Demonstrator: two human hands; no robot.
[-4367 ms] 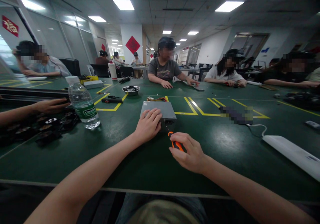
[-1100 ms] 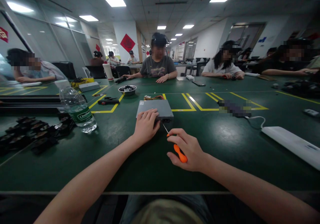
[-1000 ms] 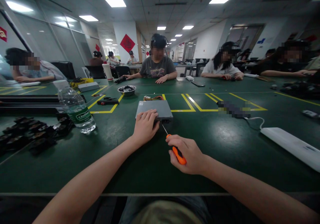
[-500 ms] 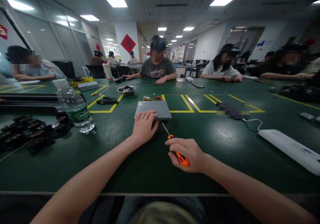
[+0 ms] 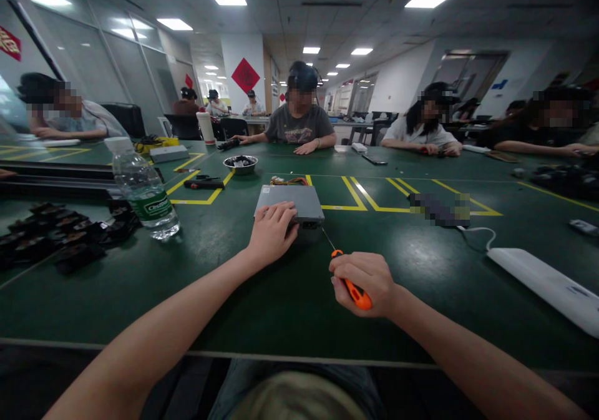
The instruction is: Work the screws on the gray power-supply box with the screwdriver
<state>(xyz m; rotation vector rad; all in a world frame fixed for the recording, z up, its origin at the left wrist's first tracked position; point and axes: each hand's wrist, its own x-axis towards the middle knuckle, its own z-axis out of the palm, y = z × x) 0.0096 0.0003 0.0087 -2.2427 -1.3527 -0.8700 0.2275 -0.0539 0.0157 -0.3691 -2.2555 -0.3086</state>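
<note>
A grey metal computer power supply (image 5: 306,201) lies on the green table, its coloured cables (image 5: 287,181) at the far side and a black socket (image 5: 309,224) on the side facing me. Over its left part rests my left hand (image 5: 274,229), fingers bent across the top and thumb down at the near edge, gripping it. My right hand (image 5: 367,279) is closed round the orange-and-black handle of a screwdriver (image 5: 358,294). The thin shaft points up and left, its tip close to the power supply's near right corner; whether they touch I cannot tell.
A water bottle (image 5: 147,192) stands left, beside a heap of black parts (image 5: 60,236). Beyond are a metal bowl (image 5: 240,165) of small parts and a dark tool (image 5: 203,183). A white power strip (image 5: 543,286) lies right. Several people sit around the table.
My right hand has drawn the screwdriver to the right, its tip shifting from below the socket to the near right corner. My left hand stays on the power supply. The view has shifted slightly.
</note>
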